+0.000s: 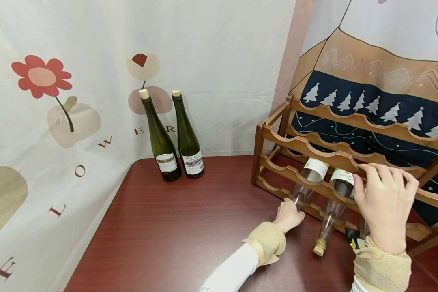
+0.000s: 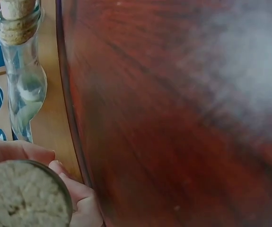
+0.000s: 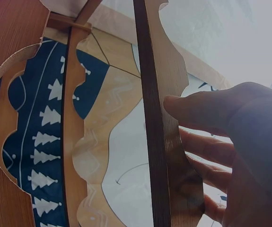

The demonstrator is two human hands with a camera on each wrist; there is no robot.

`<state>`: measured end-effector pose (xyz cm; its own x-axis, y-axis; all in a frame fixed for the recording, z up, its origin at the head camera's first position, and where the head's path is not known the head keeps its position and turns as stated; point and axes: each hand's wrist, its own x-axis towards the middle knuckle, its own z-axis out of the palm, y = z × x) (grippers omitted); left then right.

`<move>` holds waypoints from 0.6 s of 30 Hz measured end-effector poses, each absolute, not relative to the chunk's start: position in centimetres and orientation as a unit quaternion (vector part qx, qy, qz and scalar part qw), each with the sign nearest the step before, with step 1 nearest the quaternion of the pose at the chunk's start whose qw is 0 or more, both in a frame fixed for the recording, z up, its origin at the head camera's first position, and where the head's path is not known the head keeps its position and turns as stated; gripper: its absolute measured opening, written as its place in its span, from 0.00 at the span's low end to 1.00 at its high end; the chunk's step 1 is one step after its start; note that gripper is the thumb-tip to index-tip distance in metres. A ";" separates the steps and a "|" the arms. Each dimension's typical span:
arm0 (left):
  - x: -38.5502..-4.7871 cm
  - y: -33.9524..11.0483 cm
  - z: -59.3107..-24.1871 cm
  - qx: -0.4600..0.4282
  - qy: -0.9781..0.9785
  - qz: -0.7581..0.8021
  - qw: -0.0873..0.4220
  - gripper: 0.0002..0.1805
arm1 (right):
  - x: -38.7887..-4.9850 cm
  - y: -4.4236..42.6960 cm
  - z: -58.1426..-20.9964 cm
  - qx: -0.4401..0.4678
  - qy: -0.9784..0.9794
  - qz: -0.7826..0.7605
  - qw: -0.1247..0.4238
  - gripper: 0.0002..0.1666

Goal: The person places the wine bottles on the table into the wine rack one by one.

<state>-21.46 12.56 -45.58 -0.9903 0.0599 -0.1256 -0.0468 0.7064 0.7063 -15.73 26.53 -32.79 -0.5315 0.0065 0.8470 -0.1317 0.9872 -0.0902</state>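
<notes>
My left hand (image 1: 290, 215) grips the neck of a clear glass bottle (image 1: 302, 190) with a white label, which lies in the wooden wine rack (image 1: 319, 149). Its cork (image 2: 24, 194) fills the lower corner of the left wrist view, fingers behind it. Beside it in the same row lies another clear bottle (image 1: 328, 223), its corked neck jutting out over the table. My right hand (image 1: 385, 202) holds the rack's top front rail (image 3: 171, 156), with the thumb (image 3: 197, 106) on the rail and the other fingers partly hidden behind it.
Two green corked bottles, one on the left (image 1: 160, 142) and one on the right (image 1: 187, 138), stand on the dark red table (image 1: 160, 235) near the back wall. Partly hidden by the right wrist is a dark object (image 1: 351, 234). A patterned cloth (image 1: 372, 97) hangs behind the rack.
</notes>
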 end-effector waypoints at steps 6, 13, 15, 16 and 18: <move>-21.9 12.7 -45.4 0.015 0.927 0.368 0.070 0.19 | -15.8 26.6 -32.9 0.035 -0.874 0.067 0.480 0.14; -22.3 13.0 -45.2 0.022 0.931 0.357 0.065 0.19 | -15.8 26.6 -32.8 0.035 -0.872 0.074 0.482 0.14; -22.5 13.0 -45.2 0.024 0.931 0.357 0.065 0.19 | -15.8 26.6 -32.8 0.035 -0.874 0.072 0.480 0.14; -22.5 13.0 -45.2 0.024 0.931 0.358 0.066 0.19 | -15.8 26.6 -32.8 0.035 -0.872 0.075 0.483 0.14; -22.6 13.0 -45.2 0.024 0.931 0.359 0.067 0.18 | -15.8 26.6 -32.8 0.035 -0.872 0.075 0.483 0.14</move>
